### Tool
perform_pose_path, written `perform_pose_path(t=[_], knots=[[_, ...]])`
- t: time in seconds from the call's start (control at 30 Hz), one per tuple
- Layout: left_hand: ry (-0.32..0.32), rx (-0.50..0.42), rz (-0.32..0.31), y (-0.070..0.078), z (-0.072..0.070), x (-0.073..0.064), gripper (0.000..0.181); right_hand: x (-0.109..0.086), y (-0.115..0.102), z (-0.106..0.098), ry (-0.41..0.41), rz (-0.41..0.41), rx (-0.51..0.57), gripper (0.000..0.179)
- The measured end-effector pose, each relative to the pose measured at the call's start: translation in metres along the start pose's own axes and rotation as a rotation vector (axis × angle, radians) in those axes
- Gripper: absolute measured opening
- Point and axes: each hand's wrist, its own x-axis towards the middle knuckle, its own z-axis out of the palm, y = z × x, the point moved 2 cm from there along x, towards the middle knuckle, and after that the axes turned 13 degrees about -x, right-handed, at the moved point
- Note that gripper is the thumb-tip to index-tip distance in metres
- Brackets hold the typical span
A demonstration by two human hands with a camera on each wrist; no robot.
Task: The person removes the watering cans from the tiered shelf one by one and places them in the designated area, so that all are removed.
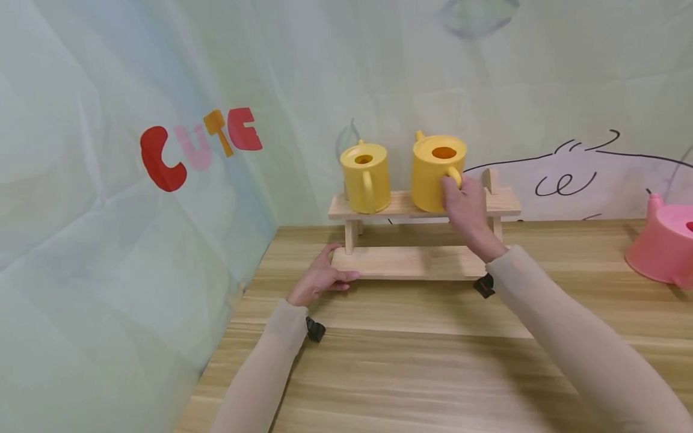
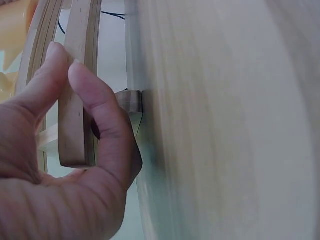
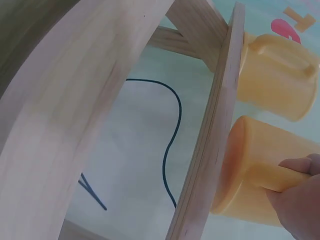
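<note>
My right hand [image 1: 467,201] grips the handle of a yellow watering can [image 1: 430,174], which is at the upper board of a small two-tier wooden shelf [image 1: 400,203]. In the right wrist view, fingers and thumb wrap round the handle [image 3: 280,177] and the can's base lies close along the board. A second yellow watering can [image 1: 367,180] stands on the same board to the left, its handle facing me. My left hand [image 1: 323,278] holds the left end of the lower board [image 2: 75,120], thumb on one face and fingers curled round the other.
A pink watering can [image 1: 663,240] stands on the wood-grain table [image 1: 411,373] at the far right. Behind the shelf hangs a pale cloth backdrop [image 1: 325,72] with line drawings. Coloured letters [image 1: 162,159] reading CUTE are on the cloth at the left.
</note>
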Motion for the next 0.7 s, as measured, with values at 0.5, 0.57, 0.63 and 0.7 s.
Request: perform_pose_path(t=[0.5, 0.57, 0.63, 0.7], knots=[[-0.013, 0.012, 0.009, 0.003, 0.000, 0.003, 0.096, -0.009, 0.021, -0.063, 0.105, 0.053, -0.039, 0.041], [-0.018, 0.021, 0.010, 0.003, 0.000, 0.002, 0.096, -0.012, 0.027, -0.072, 0.113, 0.064, -0.049, 0.042], [-0.017, 0.023, 0.008, 0.002, 0.000, 0.002, 0.096, -0.015, 0.032, -0.081, 0.124, 0.077, -0.055, 0.044], [-0.013, 0.026, 0.005, 0.001, 0.000, 0.002, 0.097, -0.018, 0.038, -0.091, 0.135, 0.084, -0.062, 0.045]])
